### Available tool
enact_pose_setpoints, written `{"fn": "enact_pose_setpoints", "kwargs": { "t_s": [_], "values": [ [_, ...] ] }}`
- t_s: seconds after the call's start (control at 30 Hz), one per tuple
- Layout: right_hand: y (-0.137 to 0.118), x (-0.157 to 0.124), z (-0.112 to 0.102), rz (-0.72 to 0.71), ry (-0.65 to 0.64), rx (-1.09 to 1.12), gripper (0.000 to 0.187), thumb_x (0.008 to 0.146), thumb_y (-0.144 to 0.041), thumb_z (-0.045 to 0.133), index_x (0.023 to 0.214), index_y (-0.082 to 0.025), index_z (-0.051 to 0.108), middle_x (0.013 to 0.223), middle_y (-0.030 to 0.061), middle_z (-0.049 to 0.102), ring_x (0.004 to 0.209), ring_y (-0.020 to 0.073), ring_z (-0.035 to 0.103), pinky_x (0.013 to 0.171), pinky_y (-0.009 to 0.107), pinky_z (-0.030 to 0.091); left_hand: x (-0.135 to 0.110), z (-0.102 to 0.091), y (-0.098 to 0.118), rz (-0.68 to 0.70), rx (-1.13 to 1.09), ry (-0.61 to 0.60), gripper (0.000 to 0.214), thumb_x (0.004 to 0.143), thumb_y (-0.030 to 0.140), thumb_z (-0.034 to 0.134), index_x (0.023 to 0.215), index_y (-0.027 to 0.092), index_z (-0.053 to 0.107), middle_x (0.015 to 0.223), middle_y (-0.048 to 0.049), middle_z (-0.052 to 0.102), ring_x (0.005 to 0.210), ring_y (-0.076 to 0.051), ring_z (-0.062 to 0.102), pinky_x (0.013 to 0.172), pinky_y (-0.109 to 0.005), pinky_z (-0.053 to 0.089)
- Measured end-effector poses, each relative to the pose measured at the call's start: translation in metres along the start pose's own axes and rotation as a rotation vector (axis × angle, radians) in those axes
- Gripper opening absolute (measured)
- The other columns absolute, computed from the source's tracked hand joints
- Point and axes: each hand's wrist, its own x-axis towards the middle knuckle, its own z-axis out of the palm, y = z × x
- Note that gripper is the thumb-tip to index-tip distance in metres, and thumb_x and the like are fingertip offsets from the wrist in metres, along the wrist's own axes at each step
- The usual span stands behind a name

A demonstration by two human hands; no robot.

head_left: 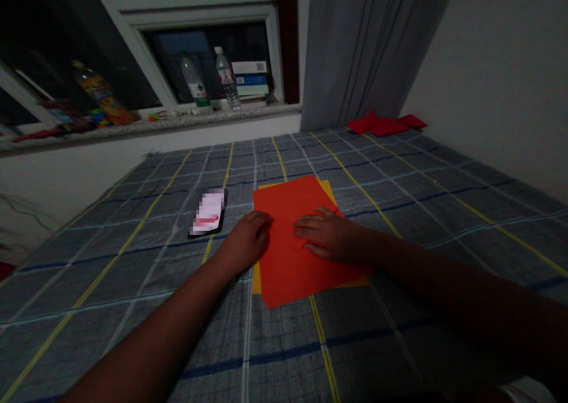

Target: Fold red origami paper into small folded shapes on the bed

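Observation:
An orange-red sheet of paper (284, 279) lies on top of a yellow sheet (256, 281), whose edges stick out around it. My left hand (248, 237) rests on the left edge of the red sheet, with its fingers curled and thumb drawn in. Whether anything is pinched at its fingertips is too unclear to tell. Lying flat, my right hand (331, 234) has its fingers spread over the middle of the sheet. From beneath it shows a small piece of the same red colour (300, 244), mostly hidden by the palm.
A phone (208, 210) with a lit screen lies left of the papers on a checked cloth (146, 249). Red folded items (386, 125) sit at the far right corner. Bottles (197, 86) and stacked boxes (251, 80) stand on the windowsill (164, 125).

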Motion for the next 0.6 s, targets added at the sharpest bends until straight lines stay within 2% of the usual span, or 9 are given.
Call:
{"fn": "enact_pose_setpoints", "kwargs": {
  "t_s": [0.4, 0.6],
  "values": [
    [0.0016, -0.0007, 0.0035, 0.008, 0.040, -0.070, 0.040, 0.097, -0.031, 0.051, 0.132, -0.014, 0.060, 0.136, 0.0166, 0.061, 0.125, 0.0306, 0.055, 0.105, 0.055, 0.036, 0.0009, 0.0065, -0.0058, 0.068, 0.042, 0.000, 0.041, 0.083, 0.007, 0.048, 0.120, 0.013, 0.062, 0.123, -0.0142, 0.060, 0.117, -0.026, 0.057, 0.106, -0.046, 0.045],
    [0.0012, -0.0018, 0.0043, 0.061, 0.080, -0.084, 0.040, 0.096, -0.035, 0.053, 0.128, -0.013, 0.063, 0.136, 0.0208, 0.059, 0.125, 0.0339, 0.054, 0.103, 0.054, 0.040, 0.0010, 0.0073, -0.0051, 0.044, 0.036, 0.005, 0.040, 0.083, 0.007, 0.048, 0.119, 0.014, 0.062, 0.122, -0.0132, 0.060, 0.117, -0.026, 0.056, 0.107, -0.046, 0.045]
  ]
}}
